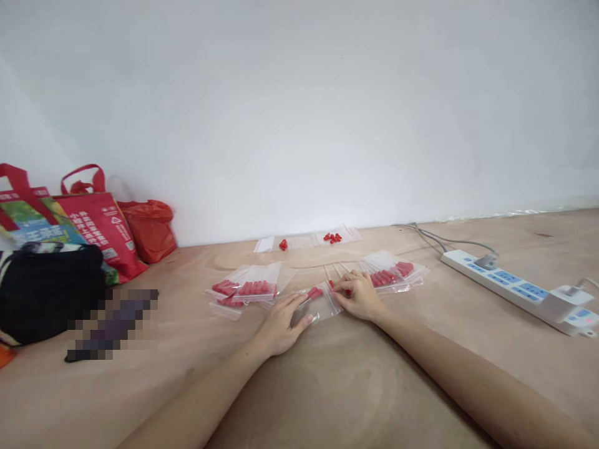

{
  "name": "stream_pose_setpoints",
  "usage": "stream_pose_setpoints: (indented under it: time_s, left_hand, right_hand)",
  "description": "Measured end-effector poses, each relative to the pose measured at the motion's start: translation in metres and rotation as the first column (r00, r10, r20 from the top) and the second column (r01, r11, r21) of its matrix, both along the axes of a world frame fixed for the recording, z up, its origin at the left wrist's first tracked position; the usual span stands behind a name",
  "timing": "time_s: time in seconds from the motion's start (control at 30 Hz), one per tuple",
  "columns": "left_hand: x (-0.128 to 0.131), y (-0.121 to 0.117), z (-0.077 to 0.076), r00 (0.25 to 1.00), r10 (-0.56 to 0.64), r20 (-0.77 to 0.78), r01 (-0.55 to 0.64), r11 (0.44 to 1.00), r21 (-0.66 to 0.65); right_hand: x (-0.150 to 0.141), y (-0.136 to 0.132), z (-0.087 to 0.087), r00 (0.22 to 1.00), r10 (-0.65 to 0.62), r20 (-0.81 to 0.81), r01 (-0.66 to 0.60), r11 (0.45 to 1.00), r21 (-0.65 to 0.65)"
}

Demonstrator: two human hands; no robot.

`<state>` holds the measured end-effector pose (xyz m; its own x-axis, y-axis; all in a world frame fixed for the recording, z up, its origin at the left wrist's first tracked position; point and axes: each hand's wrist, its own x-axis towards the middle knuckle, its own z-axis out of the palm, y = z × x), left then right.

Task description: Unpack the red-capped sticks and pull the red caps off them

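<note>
A clear zip bag (322, 308) with red pieces (315, 292) inside lies flat in front of me. My left hand (283, 321) rests on its left side, fingers stretched out and thumb apart. At the bag's right end, the fingers of my right hand (358, 295) are pinched together; whatever they hold is hidden. Several pale thin sticks (344, 267) lie just beyond that hand, with a bit of red (331, 284) beside the fingertips. To the left is a pile of filled zip bags (256, 288) with red pieces; another such pile (386, 276) is to the right.
Against the wall, small red pieces (332, 238) lie on plastic bags. A white power strip (508, 287) with plugs and a grey cord (430, 236) sits on the right. Red shopping bags (105, 227), a black bag (53, 293) and a blurred-out dark object (115, 327) are at left.
</note>
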<state>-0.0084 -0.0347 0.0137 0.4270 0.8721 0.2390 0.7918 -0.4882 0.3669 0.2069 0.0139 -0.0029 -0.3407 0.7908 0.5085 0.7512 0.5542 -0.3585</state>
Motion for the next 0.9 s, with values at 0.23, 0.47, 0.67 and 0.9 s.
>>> stream_pose_setpoints:
  time_s: [0.23,0.47,0.67,0.9]
  left_hand:
    - [-0.001,-0.002,0.002,0.999,-0.050,0.017,0.051,0.996,-0.068]
    - [0.000,-0.003,0.004,0.997,-0.072,0.002,0.072,0.995,-0.071]
    - [0.000,-0.003,0.001,0.999,-0.037,-0.033,0.035,0.997,-0.068]
    - [0.000,-0.002,0.001,0.999,-0.036,-0.028,0.034,0.996,-0.077]
  right_hand:
    - [-0.004,-0.005,0.007,0.986,0.117,0.115,-0.114,0.993,-0.037]
    - [-0.006,-0.007,0.009,0.978,0.167,0.126,-0.155,0.983,-0.098]
    - [-0.005,-0.008,0.010,0.975,0.223,0.021,-0.216,0.961,-0.174]
    - [-0.004,-0.008,0.018,0.953,0.263,0.152,-0.237,0.957,-0.168]
